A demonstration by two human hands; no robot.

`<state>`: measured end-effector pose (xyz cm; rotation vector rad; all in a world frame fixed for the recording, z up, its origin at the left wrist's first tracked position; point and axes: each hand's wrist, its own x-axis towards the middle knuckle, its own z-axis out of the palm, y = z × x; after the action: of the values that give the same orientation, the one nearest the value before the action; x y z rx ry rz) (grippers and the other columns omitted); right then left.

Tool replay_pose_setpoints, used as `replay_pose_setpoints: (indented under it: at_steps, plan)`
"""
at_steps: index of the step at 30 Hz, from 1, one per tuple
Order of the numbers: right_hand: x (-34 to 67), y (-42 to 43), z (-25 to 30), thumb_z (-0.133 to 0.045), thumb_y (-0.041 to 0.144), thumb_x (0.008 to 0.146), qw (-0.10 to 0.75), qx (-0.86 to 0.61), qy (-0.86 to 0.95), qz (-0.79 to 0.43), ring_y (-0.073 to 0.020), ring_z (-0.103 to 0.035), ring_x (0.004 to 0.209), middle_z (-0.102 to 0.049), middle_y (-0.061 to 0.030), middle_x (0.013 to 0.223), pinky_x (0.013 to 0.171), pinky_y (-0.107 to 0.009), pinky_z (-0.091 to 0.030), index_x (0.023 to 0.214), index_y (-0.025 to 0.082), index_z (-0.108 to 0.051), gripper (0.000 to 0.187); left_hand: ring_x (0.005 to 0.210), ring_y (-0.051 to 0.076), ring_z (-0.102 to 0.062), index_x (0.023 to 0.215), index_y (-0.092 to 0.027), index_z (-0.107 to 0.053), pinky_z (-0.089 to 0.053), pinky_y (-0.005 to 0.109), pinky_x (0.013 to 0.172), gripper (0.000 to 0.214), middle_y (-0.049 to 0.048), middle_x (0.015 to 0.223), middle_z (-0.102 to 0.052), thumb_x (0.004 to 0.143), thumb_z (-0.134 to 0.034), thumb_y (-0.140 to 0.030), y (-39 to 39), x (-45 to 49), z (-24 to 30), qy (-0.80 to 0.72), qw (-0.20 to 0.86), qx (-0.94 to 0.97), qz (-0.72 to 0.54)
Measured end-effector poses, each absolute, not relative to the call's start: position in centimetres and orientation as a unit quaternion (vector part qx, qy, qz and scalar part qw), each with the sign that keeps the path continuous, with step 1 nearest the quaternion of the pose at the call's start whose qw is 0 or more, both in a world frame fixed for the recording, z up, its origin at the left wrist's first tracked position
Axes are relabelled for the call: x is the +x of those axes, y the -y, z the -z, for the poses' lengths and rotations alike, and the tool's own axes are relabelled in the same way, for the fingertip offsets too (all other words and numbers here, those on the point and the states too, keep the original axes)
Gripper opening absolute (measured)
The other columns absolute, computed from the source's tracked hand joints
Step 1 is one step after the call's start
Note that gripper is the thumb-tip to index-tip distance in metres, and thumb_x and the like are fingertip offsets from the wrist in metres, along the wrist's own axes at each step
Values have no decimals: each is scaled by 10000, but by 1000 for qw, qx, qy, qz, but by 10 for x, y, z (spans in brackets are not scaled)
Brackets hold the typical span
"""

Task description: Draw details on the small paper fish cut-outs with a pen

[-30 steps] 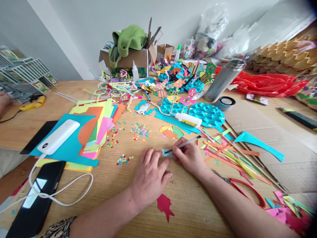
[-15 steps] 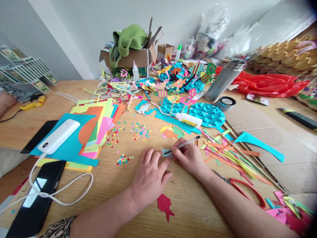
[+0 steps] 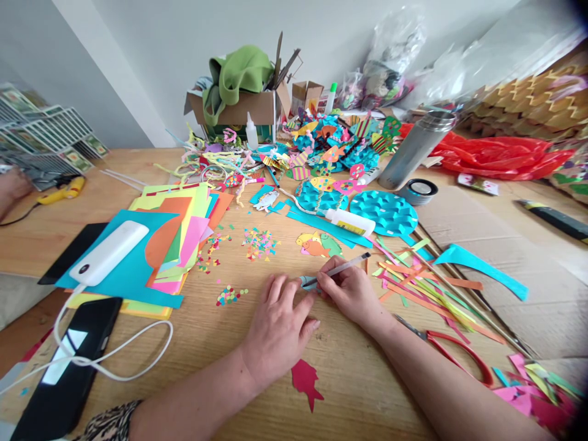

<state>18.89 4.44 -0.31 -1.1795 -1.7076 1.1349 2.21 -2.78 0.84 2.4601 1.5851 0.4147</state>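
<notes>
The right hand (image 3: 351,291) pinches a pen (image 3: 344,264) pointing down-left toward blue paper (image 3: 304,279), and the left hand (image 3: 282,324) lies loosely spread.

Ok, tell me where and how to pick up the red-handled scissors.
Best by the red handles, probably coming from the right: the scissors lie on the table with their blades pointing away and leftward, and the right forearm runs close along their left side.

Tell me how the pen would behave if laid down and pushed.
The pen would probably roll, given its slim, seemingly round barrel. It looks stiff, its barrel straight in the right hand, and is likely light, being so thin.
</notes>
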Motion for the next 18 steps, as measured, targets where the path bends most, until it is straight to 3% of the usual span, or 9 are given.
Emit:
replay_pose_setpoints:
  at_steps: [5,10,18]
  plan:
    - [190,-42,2,-594,313,840,427,-475,616,-460,-137,-531,462,-582,2,588,437,-257,-403,702,210,-536,181,1241,322,-383,1312,-245,-546,-345,542,1090,447,96,1283,-486,884,-650,-328,28,23,-8,-536,96,827,-141]
    - [191,-44,4,-597,370,857,418,-479,598,-489,-160,-562,482,-580,3,572,449,-269,-429,734,218,-531,207,1259,332,-370,1337,-226,-524,-338,551,1093,473,111,1276,-484,889,-642,-321,29,23,-7,-533,98,827,-150]
    - [191,-46,0,-627,418,844,463,-486,590,-449,-164,-572,524,-599,-9,589,487,-271,-460,738,218,-547,240,1250,308,-390,1259,-181,-555,-365,542,1077,359,114,1217,-520,920,-583,-296,29,23,-10,-515,125,825,-193]
